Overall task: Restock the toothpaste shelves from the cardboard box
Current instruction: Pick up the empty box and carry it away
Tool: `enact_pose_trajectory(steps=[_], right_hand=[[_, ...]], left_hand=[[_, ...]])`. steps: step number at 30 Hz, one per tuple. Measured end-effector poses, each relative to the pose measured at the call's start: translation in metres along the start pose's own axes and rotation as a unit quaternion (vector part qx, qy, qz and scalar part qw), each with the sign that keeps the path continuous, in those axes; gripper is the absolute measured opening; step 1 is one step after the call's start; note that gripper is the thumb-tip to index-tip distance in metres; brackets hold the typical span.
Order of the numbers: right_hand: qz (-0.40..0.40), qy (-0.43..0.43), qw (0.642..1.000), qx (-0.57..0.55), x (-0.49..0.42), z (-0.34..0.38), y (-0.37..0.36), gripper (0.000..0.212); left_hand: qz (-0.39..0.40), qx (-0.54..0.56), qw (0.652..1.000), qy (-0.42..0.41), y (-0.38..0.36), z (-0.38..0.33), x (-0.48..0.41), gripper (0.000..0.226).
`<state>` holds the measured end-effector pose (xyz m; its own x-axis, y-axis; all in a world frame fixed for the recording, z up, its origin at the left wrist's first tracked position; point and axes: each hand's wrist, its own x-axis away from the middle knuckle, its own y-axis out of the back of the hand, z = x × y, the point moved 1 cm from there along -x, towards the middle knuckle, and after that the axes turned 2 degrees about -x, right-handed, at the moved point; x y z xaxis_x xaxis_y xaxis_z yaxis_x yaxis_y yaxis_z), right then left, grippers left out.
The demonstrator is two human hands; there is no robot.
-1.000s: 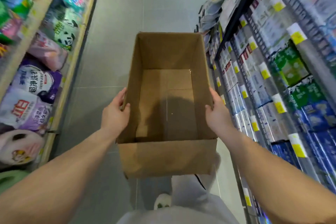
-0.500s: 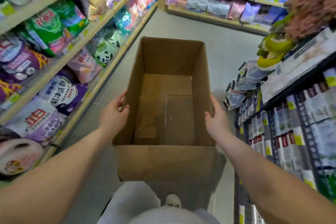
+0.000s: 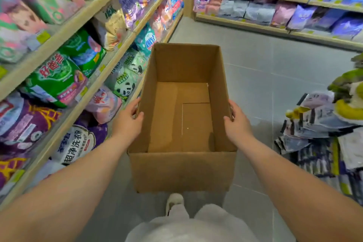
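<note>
A person carried an open cardboard box (image 3: 182, 122) in front of them at about waist height, seen from a head-worn camera looking down. The left hand (image 3: 127, 122) gripped the box's left wall near the top edge, fingers curled over the rim and thumb pressed against the outside; the right hand (image 3: 238, 124) did the same on the right wall. Both hands were closed on the cardboard. The box was empty — only its bare brown bottom flaps showed.

Compared with a second earlier, the view had swung round. The racks of boxed toothpaste that had filled the right side were gone from sight; only a blurred display of hanging packets (image 3: 314, 135) stood at the right edge. On the left ran wooden shelves (image 3: 110, 72) of bagged laundry powder, and more stocked shelves (image 3: 275, 25) crossed the far end of the grey tiled floor (image 3: 265, 76). One shoe (image 3: 173, 201) showed below the box.

The empty box and the turn away from the toothpaste suggested the restocking was finished — the person was probably carrying the box off.
</note>
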<state>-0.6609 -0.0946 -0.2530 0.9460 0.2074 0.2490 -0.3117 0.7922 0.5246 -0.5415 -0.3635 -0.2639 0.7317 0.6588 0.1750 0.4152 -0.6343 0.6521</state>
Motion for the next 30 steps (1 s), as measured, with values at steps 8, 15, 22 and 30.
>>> enact_pose_trajectory(steps=[8, 15, 22, 30], right_hand=[[0.006, -0.018, 0.999, -0.045, -0.162, 0.043, -0.036, 0.055], [0.014, -0.047, 0.998, -0.039, -0.323, 0.088, -0.052, 0.052], [-0.001, -0.053, 0.998, -0.021, -0.445, 0.135, -0.082, 0.051], [-0.051, -0.108, 0.992, -0.038, -0.578, 0.133, -0.167, 0.051]], left_hand=[[-0.006, -0.034, 0.999, -0.003, -0.011, -0.035, -0.166, 0.049], [-0.011, -0.047, 0.999, 0.009, -0.031, -0.075, -0.319, 0.048], [0.000, -0.052, 0.998, 0.047, -0.037, -0.090, -0.462, 0.046], [0.089, -0.058, 0.994, 0.021, -0.070, -0.066, -0.643, 0.046]])
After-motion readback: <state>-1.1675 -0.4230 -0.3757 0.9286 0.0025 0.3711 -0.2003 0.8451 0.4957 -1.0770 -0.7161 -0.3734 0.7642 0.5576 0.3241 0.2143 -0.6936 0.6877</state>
